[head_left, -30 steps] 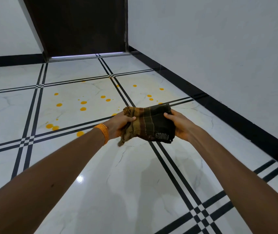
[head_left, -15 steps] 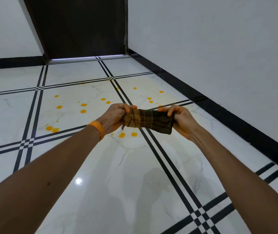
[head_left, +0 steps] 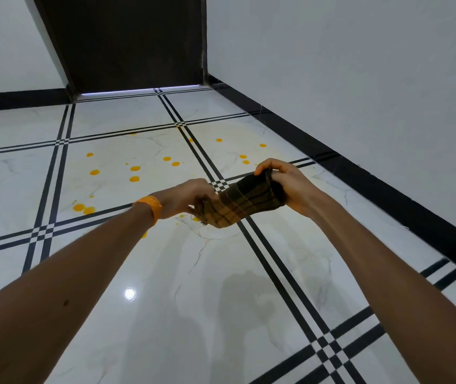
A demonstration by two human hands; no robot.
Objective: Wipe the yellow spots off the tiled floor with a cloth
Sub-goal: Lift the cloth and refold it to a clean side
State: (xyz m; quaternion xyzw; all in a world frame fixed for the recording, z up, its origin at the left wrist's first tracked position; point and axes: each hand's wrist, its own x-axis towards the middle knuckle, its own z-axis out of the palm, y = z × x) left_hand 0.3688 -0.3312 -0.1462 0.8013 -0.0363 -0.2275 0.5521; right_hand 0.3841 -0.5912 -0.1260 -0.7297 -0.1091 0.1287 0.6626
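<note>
Above the tiled floor (head_left: 193, 300), left hand (head_left: 185, 198) and right hand (head_left: 290, 187) grip one cloth (head_left: 244, 206).

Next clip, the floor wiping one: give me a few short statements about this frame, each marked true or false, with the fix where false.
1. Both the left hand and the right hand grip the cloth. True.
2. The cloth lies flat on the floor. False: it is held up in the air, off the floor.
3. Yellow spots show on the floor. True.
4. The orange band sits on the right wrist. False: it is on the left wrist.
5. The skirting is white. False: it is black.
</note>
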